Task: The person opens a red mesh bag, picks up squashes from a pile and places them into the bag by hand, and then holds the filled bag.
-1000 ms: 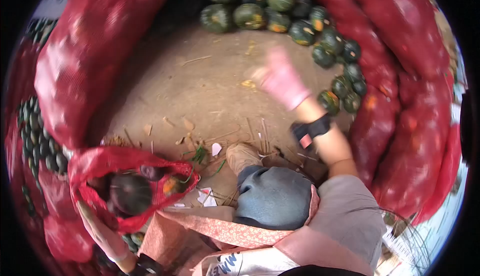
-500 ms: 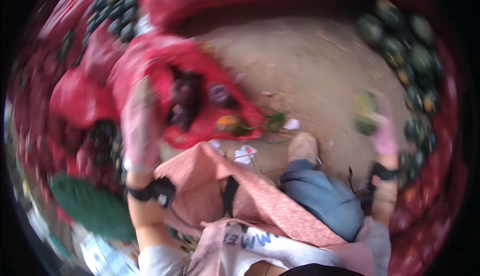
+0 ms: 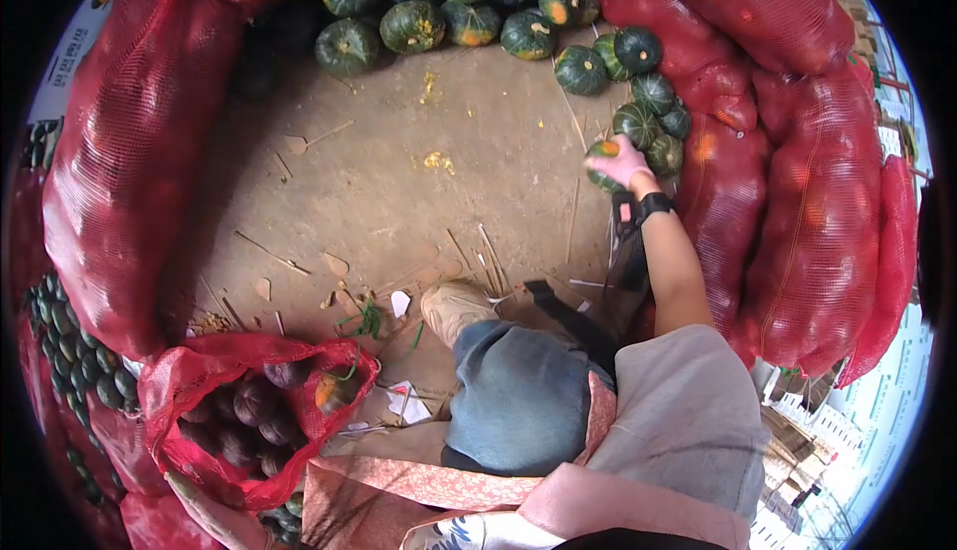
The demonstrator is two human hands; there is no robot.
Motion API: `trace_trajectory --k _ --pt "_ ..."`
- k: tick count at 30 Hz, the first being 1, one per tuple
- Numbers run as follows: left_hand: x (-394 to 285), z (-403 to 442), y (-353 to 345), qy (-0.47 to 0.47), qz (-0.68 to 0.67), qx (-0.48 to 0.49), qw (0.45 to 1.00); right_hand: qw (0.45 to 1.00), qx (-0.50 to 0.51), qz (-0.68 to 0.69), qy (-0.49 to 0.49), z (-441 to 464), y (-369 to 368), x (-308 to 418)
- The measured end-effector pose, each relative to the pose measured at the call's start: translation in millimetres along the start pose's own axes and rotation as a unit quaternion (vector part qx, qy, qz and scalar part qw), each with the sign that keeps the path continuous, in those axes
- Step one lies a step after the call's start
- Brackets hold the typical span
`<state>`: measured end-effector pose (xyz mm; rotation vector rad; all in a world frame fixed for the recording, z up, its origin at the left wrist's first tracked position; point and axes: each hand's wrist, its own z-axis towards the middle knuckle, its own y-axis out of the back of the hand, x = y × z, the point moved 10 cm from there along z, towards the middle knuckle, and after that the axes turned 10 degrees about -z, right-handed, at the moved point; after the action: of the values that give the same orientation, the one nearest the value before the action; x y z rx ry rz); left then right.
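Observation:
Out at the right, my right hand [image 3: 622,163], in a pink glove, is closed on a green-and-orange kabocha squash [image 3: 602,179]. That squash is beside other dark green kabocha squashes [image 3: 635,124] on the floor. At the lower left, my left hand [image 3: 191,498] is by the near edge of an open red mesh bag [image 3: 164,376]; its fingers are hidden. Inside the bag lie several dark purplish round squashes [image 3: 255,404], with a green-and-orange squash [image 3: 333,392] at its right side.
Loose kabocha squashes [image 3: 413,27] line the far side of the floor [image 3: 389,181]. Full red mesh sacks stand at the left [image 3: 125,171] and right [image 3: 812,211]. Dry stalks, leaves and paper scraps [image 3: 407,403] litter the ground near my shoe [image 3: 454,309].
My view has swung to the right, so the open bag now shows at the lower left. My right hand, still holding a squash, has reached outward to the squashes along the floor's right side.

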<state>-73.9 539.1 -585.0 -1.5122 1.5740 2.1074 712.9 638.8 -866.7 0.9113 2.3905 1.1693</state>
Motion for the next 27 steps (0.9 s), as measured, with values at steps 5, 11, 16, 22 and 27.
trace_trajectory --k 5,11,16,22,27 --pt "4.8 -5.1 20.0 -0.020 0.025 -0.002 0.999 0.955 -0.008 -0.295 -0.002 -76.2 22.6 80.4" --pt "9.7 -18.3 37.2 -0.087 0.092 0.054 0.990 0.794 0.249 0.228 0.506 -236.3 -22.5 283.6" --pt "10.7 -18.3 38.0 0.023 0.017 -0.016 0.999 0.566 0.149 0.074 0.808 -354.0 -11.2 368.8" --pt "1.0 -22.7 39.1 0.088 -0.129 -0.086 0.984 0.929 -0.356 0.072 0.077 -42.2 165.8 340.8" --pt "23.9 -30.0 53.3 0.126 -0.133 -0.121 0.976 0.945 -0.321 0.039 0.049 -21.4 142.0 350.6"
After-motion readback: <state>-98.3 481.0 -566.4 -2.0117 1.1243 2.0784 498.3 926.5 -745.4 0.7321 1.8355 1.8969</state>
